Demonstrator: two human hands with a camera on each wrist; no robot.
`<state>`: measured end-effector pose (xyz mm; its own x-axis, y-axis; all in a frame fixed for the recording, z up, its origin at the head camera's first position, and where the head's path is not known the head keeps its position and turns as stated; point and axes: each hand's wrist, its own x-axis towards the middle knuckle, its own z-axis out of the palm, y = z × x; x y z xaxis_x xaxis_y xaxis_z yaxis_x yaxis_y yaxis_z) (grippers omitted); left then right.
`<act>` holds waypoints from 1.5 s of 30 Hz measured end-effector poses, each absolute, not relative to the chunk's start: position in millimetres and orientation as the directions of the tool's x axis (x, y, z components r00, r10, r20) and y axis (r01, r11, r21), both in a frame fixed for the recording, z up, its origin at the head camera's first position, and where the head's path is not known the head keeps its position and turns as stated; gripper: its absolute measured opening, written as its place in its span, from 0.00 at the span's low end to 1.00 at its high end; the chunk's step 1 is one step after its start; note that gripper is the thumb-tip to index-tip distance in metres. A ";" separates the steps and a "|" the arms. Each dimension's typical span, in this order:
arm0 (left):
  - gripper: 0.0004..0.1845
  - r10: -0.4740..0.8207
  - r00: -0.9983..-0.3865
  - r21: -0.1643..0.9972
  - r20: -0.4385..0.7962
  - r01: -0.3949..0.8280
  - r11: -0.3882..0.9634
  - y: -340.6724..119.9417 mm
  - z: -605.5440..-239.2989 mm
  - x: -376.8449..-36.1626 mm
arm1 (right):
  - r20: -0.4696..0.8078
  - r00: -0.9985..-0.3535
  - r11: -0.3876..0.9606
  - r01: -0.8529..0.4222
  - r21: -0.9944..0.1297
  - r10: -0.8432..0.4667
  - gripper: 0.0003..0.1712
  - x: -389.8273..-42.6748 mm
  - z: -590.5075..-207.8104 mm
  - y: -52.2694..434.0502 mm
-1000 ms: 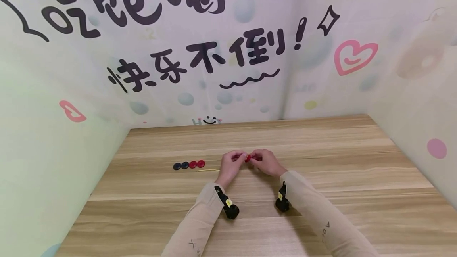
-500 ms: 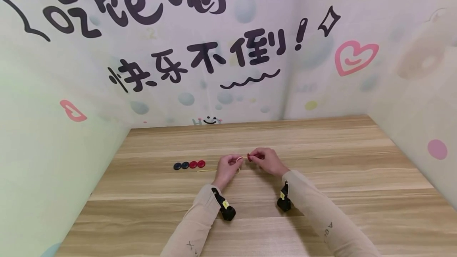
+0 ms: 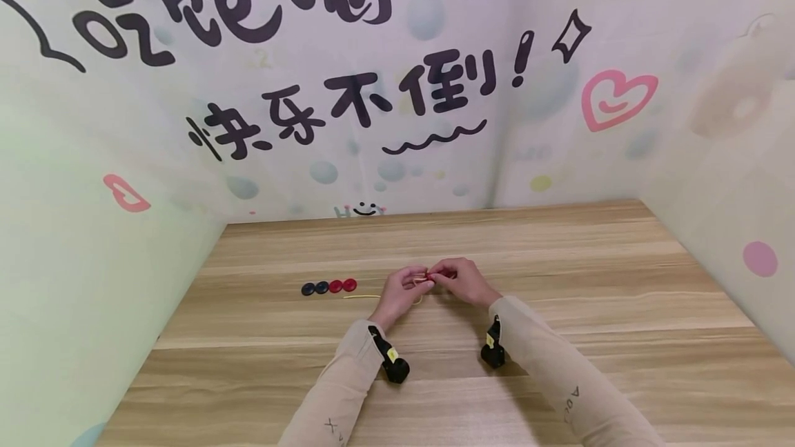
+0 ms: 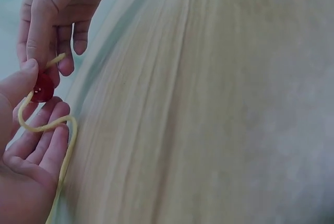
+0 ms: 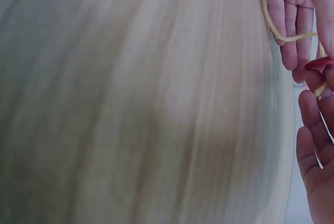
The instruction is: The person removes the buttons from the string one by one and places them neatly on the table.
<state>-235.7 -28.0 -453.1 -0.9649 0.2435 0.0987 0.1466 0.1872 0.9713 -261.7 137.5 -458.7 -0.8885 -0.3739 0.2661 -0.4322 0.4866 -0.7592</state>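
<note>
A red button (image 4: 44, 89) is held between both hands above the wooden table. My left hand (image 3: 399, 293) pinches it at the thumb, its other fingers spread below in the left wrist view. From the opposite side, the fingertips of my right hand (image 3: 462, 281) grip the same button. A yellow cord (image 4: 66, 164) runs through the button: a short end sticks out on the right hand's side, and the longer part loops over my left fingers and hangs down. In the head view the fingers partly cover the button.
Left of the hands, a row on the wooden table (image 3: 559, 254) holds two dark blue buttons (image 3: 315, 288) and two red buttons (image 3: 343, 285). The cord's tail (image 3: 362, 296) lies just in front of that row. A printed wall backdrop (image 3: 435, 178) rises behind the table.
Half a second ago the right hand held the button apart from the left, the cord stretched between them. Now the left hand has come back to the button, and both hands hold it.
</note>
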 end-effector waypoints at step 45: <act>0.18 0.055 -0.996 0.951 0.075 0.088 0.297 -103.6 -454.7 -252.9 | 0.189 -0.911 0.576 -0.381 -0.723 -0.365 0.03 -257.7 -464.9 184.8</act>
